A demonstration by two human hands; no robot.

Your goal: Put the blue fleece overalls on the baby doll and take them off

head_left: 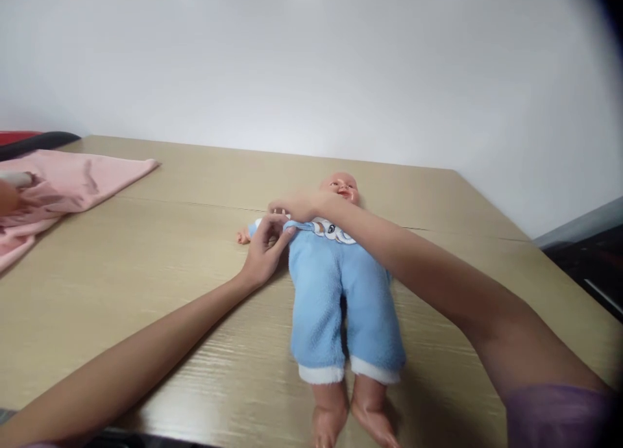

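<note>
A baby doll [341,183] lies on its back on the table, head away from me and bare feet toward me. It wears a fuzzy blue outfit [318,298] with white cuffs and an animal face on the chest. My left hand [265,248] is at the doll's side, thumb and fingers closed on the outfit's upper edge. Reaching across the doll's chest, my right hand [298,205] has its fingers bent down onto the clothing by the shoulder; it is slightly blurred and partly hides the doll's chin. One small doll hand [243,236] sticks out on the left.
A pink cloth [92,175] is spread at the table's left, with an orange and white object [10,191] on it. Behind it are red and black items [39,141]. A white wall rises behind the wooden table [195,344]; something dark [588,260] stands beyond its right edge.
</note>
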